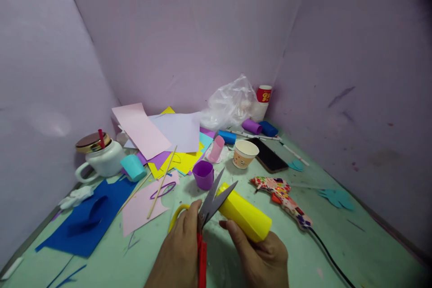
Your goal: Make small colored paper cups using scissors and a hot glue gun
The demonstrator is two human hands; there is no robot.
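Observation:
My left hand is closed around scissors with red handles. Their blades are spread and point away from me. In my right hand is a rolled yellow paper tube, tilted with its far end toward the scissors. One blade overlaps that end; whether it is inside or in front of the tube I cannot tell. Past the fingers of my left hand curves a yellow strip, partly hidden. Just beyond the blades stands a short purple paper cup shape, with a patterned paper cup to its right.
A floral glue gun with a black cord lies right, near a phone. Coloured paper sheets, a blue sheet and a lidded white mug are left. A plastic bag sits at the back.

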